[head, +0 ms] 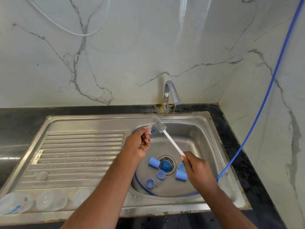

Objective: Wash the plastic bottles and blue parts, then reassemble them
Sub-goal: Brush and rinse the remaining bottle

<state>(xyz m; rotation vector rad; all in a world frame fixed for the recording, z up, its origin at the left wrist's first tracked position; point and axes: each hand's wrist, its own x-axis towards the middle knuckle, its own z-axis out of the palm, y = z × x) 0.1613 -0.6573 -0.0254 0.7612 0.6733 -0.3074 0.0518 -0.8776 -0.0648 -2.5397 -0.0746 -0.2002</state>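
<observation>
Left hand (138, 143) is raised over the basin, fingers curled, pinching a small clear part (149, 128); what the part is cannot be told. Right hand (198, 171) sits lower and nearer, fist wrapped round the end of a white bottle brush (171, 140). The handle slants up-left, and the bristle head meets the clear part just beyond the left fingertips. Steel sink (206, 133) is set in a dark counter (19, 116), with a marble wall (132, 47) behind. The tap (171, 93) runs a thin stream beyond the brush head. A blue hose (267, 90) trails into the basin right of the right hand. Count, on the basin floor between the hands: two blue caps (154, 162), three blue rings (161, 174). Left of the left forearm, on the drainboard (82, 146): three clear bottles (51, 200), blurred.
</observation>
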